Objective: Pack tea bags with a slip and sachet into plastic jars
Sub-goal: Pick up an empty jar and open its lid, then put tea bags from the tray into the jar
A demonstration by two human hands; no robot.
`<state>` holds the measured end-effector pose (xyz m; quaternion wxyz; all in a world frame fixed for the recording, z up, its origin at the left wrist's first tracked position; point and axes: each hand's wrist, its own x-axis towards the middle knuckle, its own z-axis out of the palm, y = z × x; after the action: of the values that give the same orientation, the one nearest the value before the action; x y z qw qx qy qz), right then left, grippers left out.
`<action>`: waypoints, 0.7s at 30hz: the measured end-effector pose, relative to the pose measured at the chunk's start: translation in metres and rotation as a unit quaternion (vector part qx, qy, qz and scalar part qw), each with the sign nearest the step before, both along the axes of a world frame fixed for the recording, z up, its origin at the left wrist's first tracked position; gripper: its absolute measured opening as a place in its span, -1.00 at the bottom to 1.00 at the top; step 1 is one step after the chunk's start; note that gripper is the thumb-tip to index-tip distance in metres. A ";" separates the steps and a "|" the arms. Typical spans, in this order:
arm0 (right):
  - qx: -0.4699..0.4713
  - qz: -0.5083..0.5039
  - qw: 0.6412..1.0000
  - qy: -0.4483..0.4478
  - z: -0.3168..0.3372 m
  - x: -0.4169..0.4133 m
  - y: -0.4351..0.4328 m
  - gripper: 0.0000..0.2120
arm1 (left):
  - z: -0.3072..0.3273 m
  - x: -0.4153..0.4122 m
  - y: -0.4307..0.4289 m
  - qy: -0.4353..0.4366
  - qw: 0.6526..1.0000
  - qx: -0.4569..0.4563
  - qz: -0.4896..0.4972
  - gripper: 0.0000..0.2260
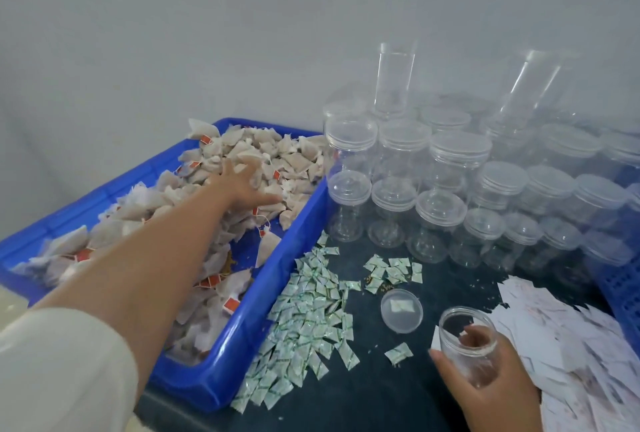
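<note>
— What is the left hand [246, 185] doing over there?

— It is reaching far into the blue tray [242, 355] and lying on the heap of tea bags [298, 154]. Its grip is standing apart, with the fingers spread over the bags.

— And beside the tray?

— A pile of small green-printed sachets [311, 310] is lying on the dark desk [381, 397], touching the tray's wall. Behind them, clear lidded jars [450, 171] are standing in stacked rows near the wall.

— Going on to the right?

— A loose lid [401, 310] is lying flat on the desk near the sachets. A small white square is showing in it; I cannot tell whether it is inside or underneath. Just beside it, the right hand [485, 386] is holding the open jar [467, 345] mouth up. Its grip is clamped round the jar's side, and one fingertip is hooking over the rim. A heap of white paper slips [571, 345] is lying to the right of that hand. A blue basket [623, 293] is showing at the edge.
</note>
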<state>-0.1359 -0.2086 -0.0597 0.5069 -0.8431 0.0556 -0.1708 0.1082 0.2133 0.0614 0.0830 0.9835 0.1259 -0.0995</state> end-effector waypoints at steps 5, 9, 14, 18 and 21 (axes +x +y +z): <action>0.003 0.005 1.000 0.024 0.003 0.009 0.001 -0.50 | -0.036 0.017 -0.006 -0.044 0.995 0.083 -0.044 -0.03; 0.023 -0.015 1.000 0.008 0.011 -0.001 0.003 -0.52 | -0.031 0.007 0.000 -0.045 0.993 0.024 -0.103 -0.29; 0.007 -0.013 1.000 0.025 0.010 -0.004 0.003 -0.54 | -0.015 -0.041 -0.009 -0.030 0.976 -0.018 -0.216 -0.71; 0.014 -0.009 1.000 0.024 0.009 -0.011 0.002 -0.56 | -0.003 -0.084 -0.016 -0.017 0.966 -0.016 -0.258 -0.78; 0.038 -0.008 0.999 0.027 0.009 -0.013 0.000 -0.57 | 0.009 -0.108 -0.005 -0.012 0.965 -0.079 -0.250 -0.90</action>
<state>-0.1493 -0.2086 -0.0507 0.5352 -0.8272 0.0822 -0.1502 0.0005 0.2084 0.0700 0.1345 0.9752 -0.1329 -0.1149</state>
